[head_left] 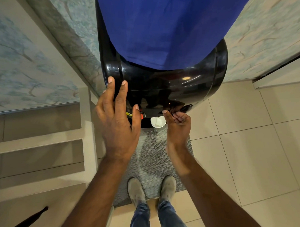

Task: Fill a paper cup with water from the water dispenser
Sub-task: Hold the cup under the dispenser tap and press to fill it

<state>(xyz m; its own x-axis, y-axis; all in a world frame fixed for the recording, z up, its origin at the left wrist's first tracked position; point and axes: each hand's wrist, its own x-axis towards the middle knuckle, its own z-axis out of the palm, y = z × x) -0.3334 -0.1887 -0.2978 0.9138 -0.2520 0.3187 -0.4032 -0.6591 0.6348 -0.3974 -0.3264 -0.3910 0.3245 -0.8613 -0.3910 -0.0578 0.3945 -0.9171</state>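
The paper cup stands upright under the front overhang of the water dispenser, its open white mouth facing up at me, only the near part of the rim showing past the black housing. Its long axis runs straight up and down, so whatever spout feeds it must sit directly above, hidden beneath the dispenser's curved lip.

My right hand is the nearer one: it hovers just beside the cup, to the cup's right and a little toward me, fingers curled loosely inward with the thumb stretched up to the underside of the dispenser, near a dark tap lever. It grips nothing that I can see; whether the thumb is really pressing something I cannot tell.

My left hand lies to the cup's left, fingers spread apart, flat against the dispenser's glossy side, bracing rather than holding. Its thumb tip sits close to a red tab just left of the cup.

I judge the cup is placed and the next move is to work the tap above it, which falls to the right hand. I cannot see any water inside.

Below the cup, a grey mat covers the tiled floor.
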